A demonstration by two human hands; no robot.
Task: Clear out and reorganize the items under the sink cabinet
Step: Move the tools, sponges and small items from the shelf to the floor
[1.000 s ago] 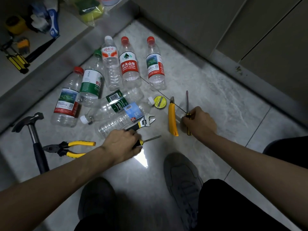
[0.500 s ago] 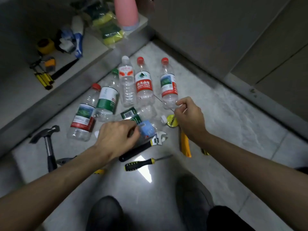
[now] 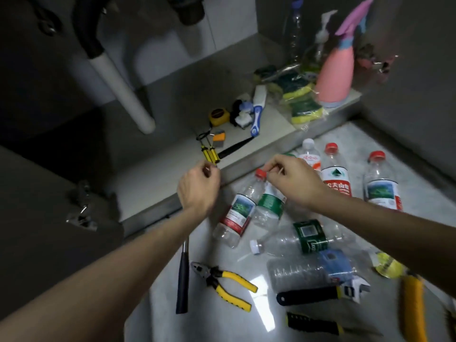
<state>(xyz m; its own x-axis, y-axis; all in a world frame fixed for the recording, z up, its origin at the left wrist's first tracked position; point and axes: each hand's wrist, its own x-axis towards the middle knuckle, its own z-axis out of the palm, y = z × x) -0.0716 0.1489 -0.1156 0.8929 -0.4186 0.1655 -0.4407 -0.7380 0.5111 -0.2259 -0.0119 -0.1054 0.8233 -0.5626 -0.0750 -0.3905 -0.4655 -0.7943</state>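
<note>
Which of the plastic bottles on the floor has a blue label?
The clear bottle lying on its side nearest the adjustable wrench is the blue-labelled bottle. The dark-green-labelled bottle lies beside it; the others carry red, green or white labels.

views: one only, the head camera, so no overlap with a second view.
position: worn on the person's head, above the floor (image 3: 370, 134) in front of the open sink cabinet (image 3: 246, 124).
facing: it looked forward and steeply down, into the cabinet at the top of the frame and onto the floor below.
lens: wide-angle, with edges bowed and blurred.
nearness: close; both forearms ran in from the bottom corners, and the left hand (image 3: 198, 186) and right hand (image 3: 292, 180) sat near mid-frame.
covered: drain pipe (image 3: 121, 90) at the upper left, bottles (image 3: 335, 176) and pliers (image 3: 222, 283) lower right.
</note>
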